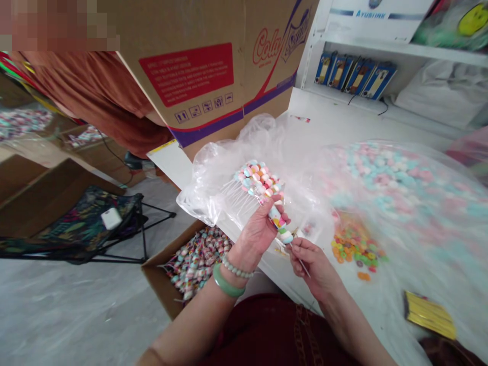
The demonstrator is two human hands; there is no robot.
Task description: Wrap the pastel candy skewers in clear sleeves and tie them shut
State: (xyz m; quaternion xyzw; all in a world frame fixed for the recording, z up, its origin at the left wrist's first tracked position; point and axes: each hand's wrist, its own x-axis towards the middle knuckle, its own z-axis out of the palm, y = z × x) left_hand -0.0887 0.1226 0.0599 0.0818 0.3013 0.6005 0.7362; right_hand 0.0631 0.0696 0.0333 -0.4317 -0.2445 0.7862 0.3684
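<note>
Fingers (pixel 300 244) of the right hand (pixel 315 265) are pinching the stick (pixel 305 268) of a candy skewer (pixel 285 237), which is slanting away leftward into the left hand's (pixel 260 229) curled fingers.

Beside my white worktop (pixel 324 122), I see white shelving (pixel 362 47). A patterned folding chair (pixel 76 223) stands on the grey floor (pixel 87 300).

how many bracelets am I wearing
2, both on your left wrist: a beaded one in front, a smooth green bangle just behind it. None shows on your right wrist.
</note>
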